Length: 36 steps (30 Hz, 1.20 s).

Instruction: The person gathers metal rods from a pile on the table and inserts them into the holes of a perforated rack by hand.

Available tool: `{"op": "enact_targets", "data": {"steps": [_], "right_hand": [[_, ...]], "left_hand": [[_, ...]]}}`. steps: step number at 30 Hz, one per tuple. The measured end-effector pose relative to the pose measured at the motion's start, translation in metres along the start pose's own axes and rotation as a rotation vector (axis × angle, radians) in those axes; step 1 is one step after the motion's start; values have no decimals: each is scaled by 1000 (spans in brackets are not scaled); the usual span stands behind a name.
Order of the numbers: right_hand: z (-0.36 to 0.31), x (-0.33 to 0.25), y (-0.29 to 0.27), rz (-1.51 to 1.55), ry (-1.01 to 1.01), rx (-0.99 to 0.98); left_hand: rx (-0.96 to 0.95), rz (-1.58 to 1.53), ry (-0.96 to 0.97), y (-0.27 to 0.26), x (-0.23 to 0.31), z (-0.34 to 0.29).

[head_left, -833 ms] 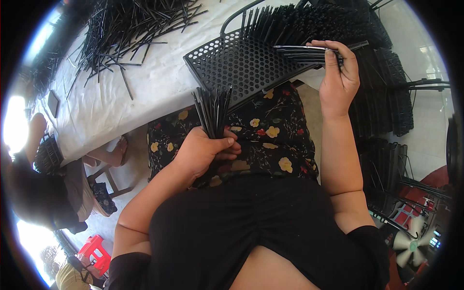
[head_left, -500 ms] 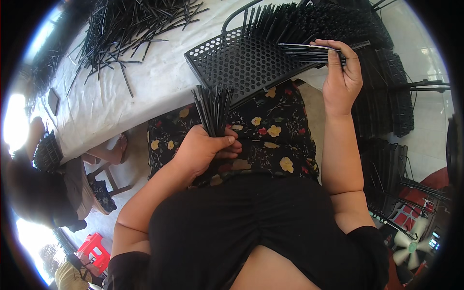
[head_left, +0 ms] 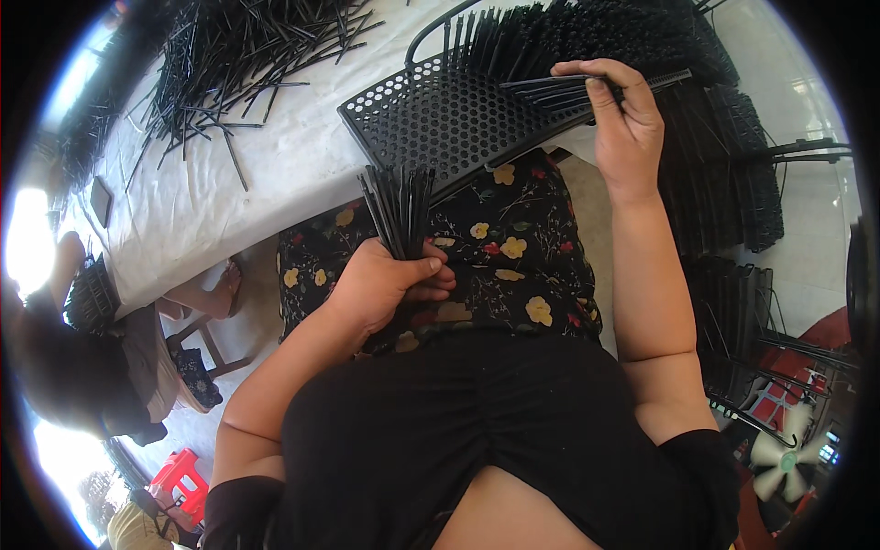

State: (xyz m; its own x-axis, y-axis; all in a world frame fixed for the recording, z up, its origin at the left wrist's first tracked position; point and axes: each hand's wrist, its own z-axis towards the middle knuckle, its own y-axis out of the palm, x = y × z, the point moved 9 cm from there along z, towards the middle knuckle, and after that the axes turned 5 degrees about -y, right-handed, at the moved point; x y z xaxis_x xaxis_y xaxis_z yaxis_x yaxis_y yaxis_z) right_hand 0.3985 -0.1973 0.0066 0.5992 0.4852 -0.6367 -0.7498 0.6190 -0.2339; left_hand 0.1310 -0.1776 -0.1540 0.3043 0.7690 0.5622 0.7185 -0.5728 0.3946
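Note:
My left hand (head_left: 385, 280), over my lap, is wrapped round a bundle of thin black sticks (head_left: 399, 206), their upper ends fanning out a little. At the right, above the far side of a black perforated tray (head_left: 440, 115), my right hand (head_left: 630, 128) pinches a few similar sticks (head_left: 543, 84) between thumb and fingers. These point left, lying nearly level over the holes; whether their tips touch the tray I cannot tell. Dense rows of black sticks (head_left: 513, 41) stand upright in the tray's far right part. Its near left holes hold nothing.
A loose heap of black sticks (head_left: 229, 69) lies on the white-covered table (head_left: 266, 174). Stacked black racks (head_left: 710, 174) stand to my right. Below are a fan (head_left: 786, 460) and, at lower left, a red stool (head_left: 183, 481). Another person (head_left: 82, 357) sits at the left.
My right hand has moved slightly left and away from me, and the sticks in it have shifted left over the tray. The left hand keeps its bundle in nearly the same place.

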Motion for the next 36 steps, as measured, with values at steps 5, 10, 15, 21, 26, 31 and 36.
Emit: {"op": "enact_targets", "data": {"steps": [5,10,15,21,26,31,36], "right_hand": [[3,-10,17,-208,-16,-120],[19,-31,34,-576,-125,-173],[33,-43,49,-907,-276,-215],[35,-17,47,-813,-128,-296],[31,-25,52,-884,-262,-261],[32,-28,52,-1016,-337,-145],[35,-31,52,-993,-278,-93]], "left_hand": [[16,4,-13,0,-1,-2],[14,17,23,0,1,-5],[26,18,16,0,0,-5],[16,16,22,-1,0,-4],[18,17,23,-3,-1,-4],[9,7,26,-3,-1,-3],[-2,5,21,-4,-2,-3]]}}
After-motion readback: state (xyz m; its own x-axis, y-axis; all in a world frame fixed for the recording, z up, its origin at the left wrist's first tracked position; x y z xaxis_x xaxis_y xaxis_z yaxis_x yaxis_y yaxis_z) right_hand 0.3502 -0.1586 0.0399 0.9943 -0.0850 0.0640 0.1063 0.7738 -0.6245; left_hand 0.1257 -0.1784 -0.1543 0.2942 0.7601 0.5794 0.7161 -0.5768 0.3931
